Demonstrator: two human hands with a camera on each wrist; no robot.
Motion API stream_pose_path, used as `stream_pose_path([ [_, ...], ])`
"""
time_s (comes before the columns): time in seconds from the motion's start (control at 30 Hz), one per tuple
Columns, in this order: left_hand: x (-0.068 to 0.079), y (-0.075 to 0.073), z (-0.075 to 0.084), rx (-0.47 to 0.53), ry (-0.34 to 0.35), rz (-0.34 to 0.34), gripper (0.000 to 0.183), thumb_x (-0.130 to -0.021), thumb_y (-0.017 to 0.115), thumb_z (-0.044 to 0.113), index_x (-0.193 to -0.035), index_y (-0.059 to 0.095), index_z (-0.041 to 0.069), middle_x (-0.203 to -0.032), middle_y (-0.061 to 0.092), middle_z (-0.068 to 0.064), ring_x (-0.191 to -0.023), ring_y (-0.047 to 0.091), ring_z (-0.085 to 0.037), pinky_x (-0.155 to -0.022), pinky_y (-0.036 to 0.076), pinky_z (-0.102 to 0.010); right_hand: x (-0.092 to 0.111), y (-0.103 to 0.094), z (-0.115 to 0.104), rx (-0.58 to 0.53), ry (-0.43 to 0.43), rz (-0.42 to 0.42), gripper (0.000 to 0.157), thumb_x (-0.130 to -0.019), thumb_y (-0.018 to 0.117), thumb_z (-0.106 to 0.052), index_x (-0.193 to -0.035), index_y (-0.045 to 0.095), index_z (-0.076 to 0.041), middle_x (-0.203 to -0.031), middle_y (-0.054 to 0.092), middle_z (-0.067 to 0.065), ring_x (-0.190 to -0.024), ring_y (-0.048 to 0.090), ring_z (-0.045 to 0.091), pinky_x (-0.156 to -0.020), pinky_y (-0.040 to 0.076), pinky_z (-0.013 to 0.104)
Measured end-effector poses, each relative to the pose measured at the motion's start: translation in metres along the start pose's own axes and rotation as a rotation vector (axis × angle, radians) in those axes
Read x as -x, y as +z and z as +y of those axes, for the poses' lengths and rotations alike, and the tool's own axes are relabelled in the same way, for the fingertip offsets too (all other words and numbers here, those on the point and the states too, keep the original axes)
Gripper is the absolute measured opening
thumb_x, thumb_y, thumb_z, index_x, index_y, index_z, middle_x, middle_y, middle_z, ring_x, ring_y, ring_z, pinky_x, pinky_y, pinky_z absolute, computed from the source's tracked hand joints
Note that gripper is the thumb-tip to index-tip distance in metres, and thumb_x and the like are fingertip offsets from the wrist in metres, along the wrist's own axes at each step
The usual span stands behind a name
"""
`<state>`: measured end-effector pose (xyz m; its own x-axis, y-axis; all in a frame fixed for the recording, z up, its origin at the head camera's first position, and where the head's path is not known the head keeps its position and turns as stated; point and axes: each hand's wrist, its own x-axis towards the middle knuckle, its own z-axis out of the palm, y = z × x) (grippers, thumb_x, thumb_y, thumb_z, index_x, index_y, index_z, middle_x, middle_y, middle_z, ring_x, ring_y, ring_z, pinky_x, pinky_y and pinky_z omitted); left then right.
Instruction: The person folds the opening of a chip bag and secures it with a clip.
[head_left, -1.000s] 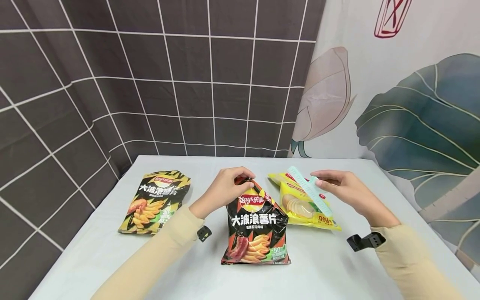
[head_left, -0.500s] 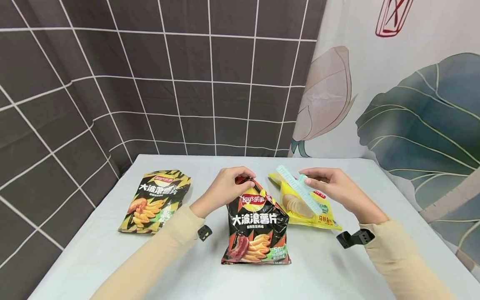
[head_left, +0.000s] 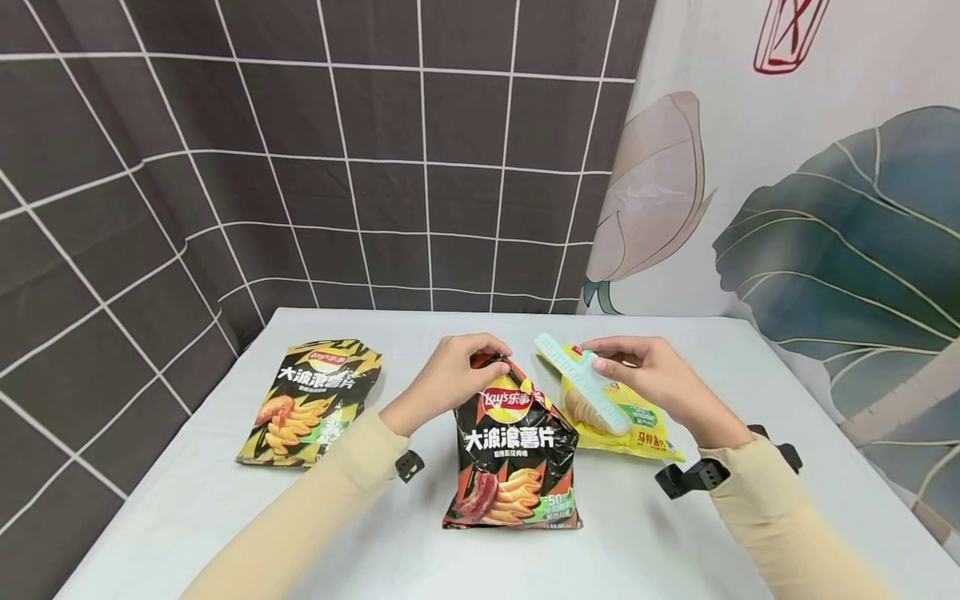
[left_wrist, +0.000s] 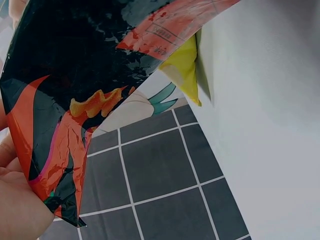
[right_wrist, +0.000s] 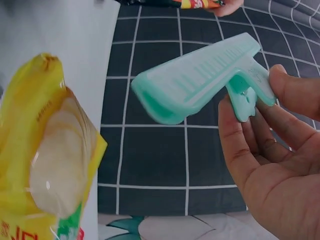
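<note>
My left hand grips the top edge of a black and red potato chip bag, which stands upright at the middle of the table, its front turned to me. Part of the bag's top is covered by the fingers. In my right hand is a mint green bag clip, pinched by its handles between thumb and fingers. The right wrist view shows the clip side on, its long ridged bar pointing away from the hand. The clip is just right of the black bag, overlapping a yellow chip bag behind it.
A black and gold chip bag lies on the white table at the left, beyond my left forearm. A dark curtain with a white grid hangs behind, with a flower-patterned curtain on the right.
My right hand has moved left with the clip, over the yellow bag and closer to the black bag. The left hand and the black bag have stayed put.
</note>
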<state>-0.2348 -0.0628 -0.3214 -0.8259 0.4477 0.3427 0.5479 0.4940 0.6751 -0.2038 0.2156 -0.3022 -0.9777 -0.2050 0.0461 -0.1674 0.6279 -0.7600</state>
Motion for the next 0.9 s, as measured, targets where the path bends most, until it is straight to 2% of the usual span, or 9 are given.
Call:
stream_pose_path([
  [0.17, 0.000, 0.000, -0.001, 0.004, 0.009, 0.000, 0.018, -0.089, 0.069, 0.017, -0.105, 0.072, 0.013, -0.102, 0.072, -0.002, -0.087, 0.063, -0.011, -0.075, 0.051, -0.026, -0.002, 0.006, 0.000, -0.005, 0.002, 0.006, 0.037, -0.092, 0.065, -0.025, -0.126, 0.064, -0.010, -0.121, 0.065, 0.011, -0.090, 0.056, 0.020, -0.072, 0.046, 0.023],
  [0.47, 0.001, 0.000, -0.001, 0.019, 0.006, 0.002, 0.017, -0.088, 0.069, 0.016, -0.104, 0.072, 0.013, -0.101, 0.072, -0.001, -0.085, 0.061, -0.010, -0.074, 0.051, -0.025, -0.002, 0.016, -0.005, 0.012, -0.041, 0.021, 0.035, -0.090, 0.067, -0.021, -0.123, 0.066, -0.008, -0.127, 0.063, 0.014, -0.097, 0.057, 0.020, -0.077, 0.047, 0.025],
  [0.7, 0.003, 0.000, 0.000, 0.036, 0.023, -0.007, 0.016, -0.090, 0.068, 0.015, -0.104, 0.072, 0.010, -0.101, 0.071, -0.003, -0.082, 0.059, -0.010, -0.072, 0.050, -0.025, -0.004, 0.022, -0.004, 0.002, -0.050, 0.032, 0.031, -0.090, 0.068, -0.017, -0.119, 0.068, -0.008, -0.128, 0.062, 0.015, -0.092, 0.055, 0.021, -0.073, 0.046, 0.025],
  [0.9, 0.003, 0.000, -0.002, 0.064, 0.013, -0.010, 0.016, -0.089, 0.068, 0.014, -0.105, 0.070, 0.011, -0.101, 0.070, -0.002, -0.084, 0.061, -0.010, -0.075, 0.052, -0.026, -0.006, 0.026, -0.002, -0.018, -0.061, 0.030, 0.028, -0.089, 0.068, -0.015, -0.116, 0.070, -0.007, -0.126, 0.064, 0.016, -0.089, 0.054, 0.020, -0.071, 0.047, 0.024],
])
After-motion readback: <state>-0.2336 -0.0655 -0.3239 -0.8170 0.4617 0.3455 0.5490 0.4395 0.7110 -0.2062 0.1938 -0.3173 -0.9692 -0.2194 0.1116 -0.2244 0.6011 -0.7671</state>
